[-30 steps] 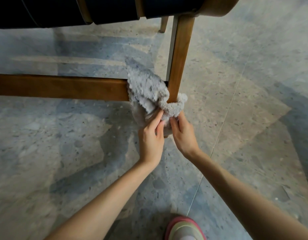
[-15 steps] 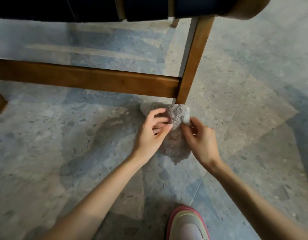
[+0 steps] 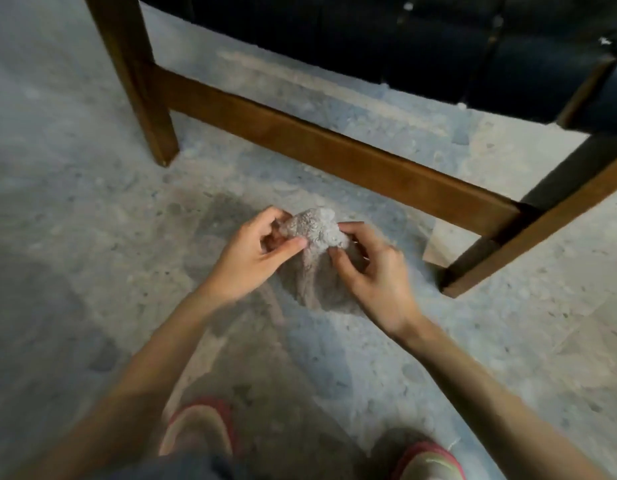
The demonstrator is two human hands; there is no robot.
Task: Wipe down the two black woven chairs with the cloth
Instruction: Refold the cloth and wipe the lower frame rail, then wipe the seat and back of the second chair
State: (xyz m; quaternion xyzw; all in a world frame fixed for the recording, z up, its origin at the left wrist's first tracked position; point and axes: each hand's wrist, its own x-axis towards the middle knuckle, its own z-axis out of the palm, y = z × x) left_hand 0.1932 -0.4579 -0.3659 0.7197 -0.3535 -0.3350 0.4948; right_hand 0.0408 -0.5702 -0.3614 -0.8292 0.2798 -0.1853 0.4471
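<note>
Both of your hands pinch the bunched grey cloth above the speckled floor: left hand at its left edge, right hand at its right. It hangs just in front of the chair's wooden stretcher, apart from it, below the black woven seat.

The black seat runs off the top edge; the blurred shoes are cropped below.
</note>
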